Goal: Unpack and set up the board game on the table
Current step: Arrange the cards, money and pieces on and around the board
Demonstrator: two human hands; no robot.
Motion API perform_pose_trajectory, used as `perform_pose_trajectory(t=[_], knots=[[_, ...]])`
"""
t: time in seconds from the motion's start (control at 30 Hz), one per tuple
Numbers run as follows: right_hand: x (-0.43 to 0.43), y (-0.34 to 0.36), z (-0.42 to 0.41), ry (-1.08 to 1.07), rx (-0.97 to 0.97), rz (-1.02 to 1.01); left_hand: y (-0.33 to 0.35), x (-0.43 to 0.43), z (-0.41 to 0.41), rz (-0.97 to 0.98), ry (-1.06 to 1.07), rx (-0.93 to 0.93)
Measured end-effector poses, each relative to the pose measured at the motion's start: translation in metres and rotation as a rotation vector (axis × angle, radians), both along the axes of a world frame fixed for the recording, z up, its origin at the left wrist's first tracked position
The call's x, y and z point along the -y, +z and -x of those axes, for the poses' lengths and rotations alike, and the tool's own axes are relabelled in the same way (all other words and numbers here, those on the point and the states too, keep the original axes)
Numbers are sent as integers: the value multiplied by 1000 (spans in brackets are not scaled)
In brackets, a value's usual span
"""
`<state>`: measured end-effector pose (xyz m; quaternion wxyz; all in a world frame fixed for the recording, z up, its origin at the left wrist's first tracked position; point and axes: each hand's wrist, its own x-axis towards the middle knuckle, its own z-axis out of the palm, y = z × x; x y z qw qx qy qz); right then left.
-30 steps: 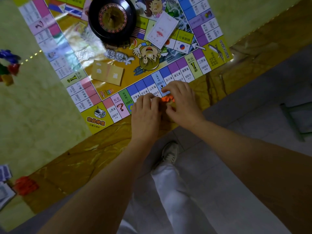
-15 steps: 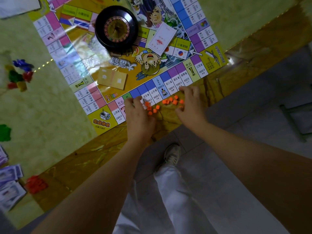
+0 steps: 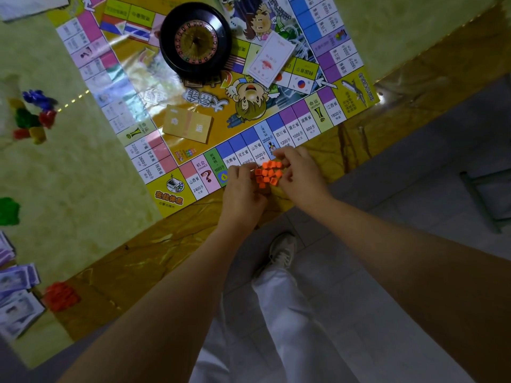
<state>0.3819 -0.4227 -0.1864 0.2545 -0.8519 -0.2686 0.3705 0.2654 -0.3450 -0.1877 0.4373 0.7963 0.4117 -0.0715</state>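
The left hand (image 3: 243, 186) and right hand (image 3: 302, 175) press in from either side on a tight bunch of orange cubes (image 3: 267, 172). Both have their fingers curled round it. The right forefinger hooks over the far side and the left knuckles are tucked against the near-left side. Half a second ago the hands were spread apart and the cubes lay strewn between them in two loose groups. Now the cubes are packed into one clump, about a dozen, though those underneath are hidden. The clump sits between the hands at the near edge of the board (image 3: 171, 201); whether it rests there or is raised I cannot tell.

Beyond the hands on the board lie two decks. One is a tan deck (image 3: 188, 127) beyond the left hand, the other a white deck (image 3: 271, 59) farther off beyond the right. One black wheel (image 3: 196, 40) stands farther out still, between the two decks.

Well to the left of the left hand, on the green counter (image 3: 83, 194), is a blurred cluster of blue, green, red and yellow pawns (image 3: 33, 114), too smeared to count. Nearer than those are one green heap (image 3: 8, 211) at the frame edge, one red heap (image 3: 62, 295), and purple notes (image 3: 16, 299) in several stacks.

Below the hands, past the counter's edge, one shoe (image 3: 282, 251) stands on the floor.
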Motion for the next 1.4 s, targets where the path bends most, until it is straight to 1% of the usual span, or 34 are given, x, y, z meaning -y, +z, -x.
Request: perform_pose_trajectory(t=[0.07,0.13,0.23,0.4,0.5,0.57,0.63,0.7,0.77,0.83,0.93,1.0,1.07,1.13,1.2,1.27,1.33,1.4], knots=[[0,-1,-1,14,-15,2,0,0,-2,13,22,12],[-1,-3,-2,61,-28,13,1,1,-4,30,2,9],[-1,-3,-5,74,-14,25,3,2,-6,33,-11,6],[-5,8,-10,66,38,56,10,-6,3,-30,9,-18],[-17,19,0,113,57,30,18,-16,20,-73,-2,-33],[-30,25,16,155,60,-3,23,-25,40,-101,38,-42],[-46,27,41,210,49,-28,25,-35,68,-117,120,-69],[-61,25,73,275,8,-48,24,-44,103,-172,178,-120],[-75,24,110,356,-55,-38,21,-51,142,-257,196,-211],[-87,22,145,426,-88,-14,17,-58,176,-277,199,-275],[-101,12,190,515,-68,74,8,-69,217,-198,126,-198],[-108,6,214,483,-5,143,7,-77,242,-163,91,-146],[-115,4,230,404,80,209,12,-82,266,-162,149,-95],[-124,6,249,383,134,242,21,-88,295,-201,252,-67],[-137,11,274,426,124,202,29,-95,328,-279,339,-86],[-150,16,305,499,51,123,35,-103,363,-332,413,-129],[-161,20,335,595,-19,68,37,-108,389,-315,485,-188],[-172,21,368,692,-39,41,35,-115,414,-273,525,-227]])
